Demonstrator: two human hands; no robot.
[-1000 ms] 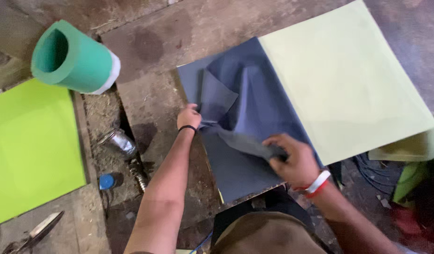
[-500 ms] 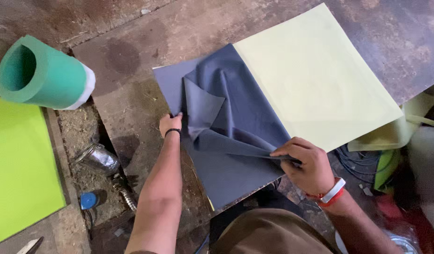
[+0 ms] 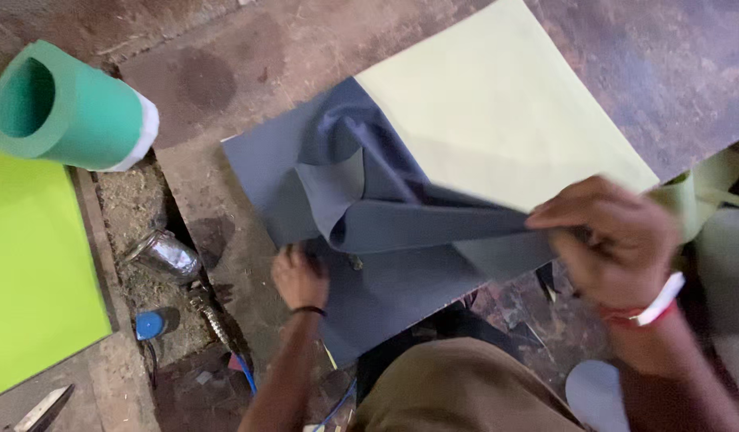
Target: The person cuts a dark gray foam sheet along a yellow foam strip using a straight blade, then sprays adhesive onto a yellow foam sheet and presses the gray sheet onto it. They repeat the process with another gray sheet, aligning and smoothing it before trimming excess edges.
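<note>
Grey sheet (image 3: 385,232) buckles, its strip pinched by the right hand (image 3: 609,240).

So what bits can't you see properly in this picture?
Head view only:
- Right hand: blurred; its fingertips are lost in the fold of the grey-blue flexible sheet.
- Pale bladed tool: cut off by the bottom edge.
- Bright green flat sheet: cut off by the left edge.
</note>
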